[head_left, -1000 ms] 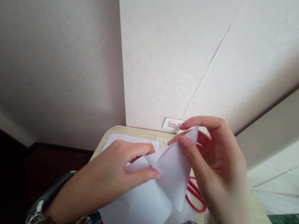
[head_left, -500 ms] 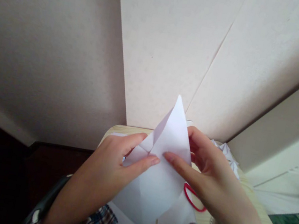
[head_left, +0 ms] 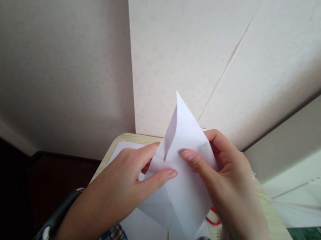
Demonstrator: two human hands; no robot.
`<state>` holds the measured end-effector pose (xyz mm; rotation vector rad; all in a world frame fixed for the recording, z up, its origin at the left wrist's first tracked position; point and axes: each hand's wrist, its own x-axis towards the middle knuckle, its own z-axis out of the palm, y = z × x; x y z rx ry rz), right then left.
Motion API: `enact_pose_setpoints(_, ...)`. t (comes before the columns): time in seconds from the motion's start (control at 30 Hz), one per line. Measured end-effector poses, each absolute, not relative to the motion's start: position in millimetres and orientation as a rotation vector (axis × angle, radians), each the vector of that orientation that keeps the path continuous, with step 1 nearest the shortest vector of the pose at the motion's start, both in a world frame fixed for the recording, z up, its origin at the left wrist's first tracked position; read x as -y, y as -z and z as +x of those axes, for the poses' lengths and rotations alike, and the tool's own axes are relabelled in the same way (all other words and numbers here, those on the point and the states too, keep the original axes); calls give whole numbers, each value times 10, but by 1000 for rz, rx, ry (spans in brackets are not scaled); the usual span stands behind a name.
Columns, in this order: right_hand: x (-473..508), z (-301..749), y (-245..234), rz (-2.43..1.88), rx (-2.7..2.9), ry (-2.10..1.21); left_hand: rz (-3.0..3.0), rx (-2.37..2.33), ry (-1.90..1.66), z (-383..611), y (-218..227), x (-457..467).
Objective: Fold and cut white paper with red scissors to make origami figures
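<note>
A sheet of white paper (head_left: pixel 187 178), folded to a sharp point at the top, is held up in front of me above the table. My left hand (head_left: pixel 137 178) pinches its left edge, thumb on the near face and fingers behind. On the right side my right hand (head_left: pixel 217 167) grips it too, its thumb pressed flat on the near face. A fold stands partly open near the upper left edge. The fingers behind the paper are mostly hidden.
Below lie white sheets (head_left: pixel 142 239) on a light wooden table (head_left: pixel 281 228). A red loop (head_left: pixel 214 217), perhaps a scissors handle, shows beside my right wrist. A pale wall (head_left: pixel 184 58) rises behind the table. At the far right is a dark green item (head_left: pixel 314 235).
The paper has tilted, its tip swinging left and its lower corner right. Both hands still grip it. My right hand now covers more of the red loop and the folded white pieces behind.
</note>
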<state>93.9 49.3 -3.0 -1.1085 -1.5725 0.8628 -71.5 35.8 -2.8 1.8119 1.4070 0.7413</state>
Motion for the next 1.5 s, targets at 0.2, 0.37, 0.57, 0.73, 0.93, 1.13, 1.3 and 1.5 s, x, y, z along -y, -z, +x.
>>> enact_pose_setpoints(0.2,-505,943,32,-1162,1547,-817,1838,-1367,-725,-722,15,-349)
enact_pose_setpoints(0.37,-509,951,33,-1255,1593,-721,1853,-1357,-736,-700,22,-360)
enact_pose_setpoints(0.57,-527,943,40,-1306,1679,-602,1823,-1378,-845,-665,29,-357)
enact_pose_setpoints(0.73,-522,1115,18,-1134,1820,-895,1836,-1387,-904,-695,34,-357)
enact_pose_setpoints(0.93,-541,1301,4,-1019,1816,-1179,1851,-1341,-935,-727,48,-371)
enact_pose_setpoints(1.13,-547,1297,-46,-950,1828,-1267,1823,-1370,-864,-745,57,-369)
enact_pose_setpoints(1.3,-510,1268,-41,-1037,1904,-1064,1816,-1352,-826,-763,53,-366)
enact_pose_setpoints(1.5,-466,1141,-27,-1148,1928,-794,1798,-1371,-842,-762,37,-359)
